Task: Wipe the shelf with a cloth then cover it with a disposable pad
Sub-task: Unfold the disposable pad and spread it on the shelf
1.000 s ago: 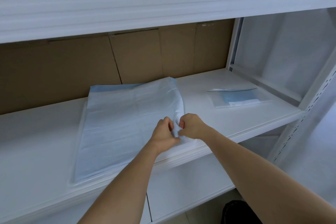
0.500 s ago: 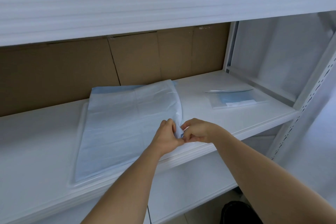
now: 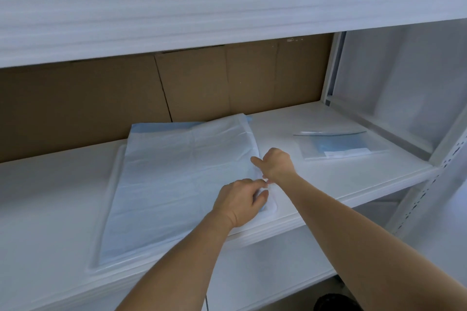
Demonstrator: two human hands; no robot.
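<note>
White shelf: a smooth, flat, white-painted metal shelf board is seen from above, running from left to right, with a rounded front lip.
Pad: a thin, pale blue and white rectangular disposable pad is laid flat on the middle of the shelf board; it is still folded, its surface is marked by soft creases, and a strip of deeper blue backing is exposed along its far edge.
Pad border: a flat translucent margin is seen round the left and near sides of the pad, pressed against the shelf.
Left hand: the left hand is placed on the pad's near right corner, fingers curled, with thumb and fingertips pinching the thin layered edge.
Right hand: the right hand is held just beyond the left hand at the pad's right edge, loosely fisted with the thumb stuck out to the left; the pad's edge is met by it, but whether a layer is pinched cannot be told.
Packet: a flat, clear plastic packet with a folded blue sheet inside is lying on the shelf, well to the right of the pad.
Back wall: brown corrugated cardboard panels, matte and seamed, are stood behind the shelf.
Upper shelf: a white ribbed front edge is seen overhead.
Upright: a white perforated metal post is seen at the right.
</note>
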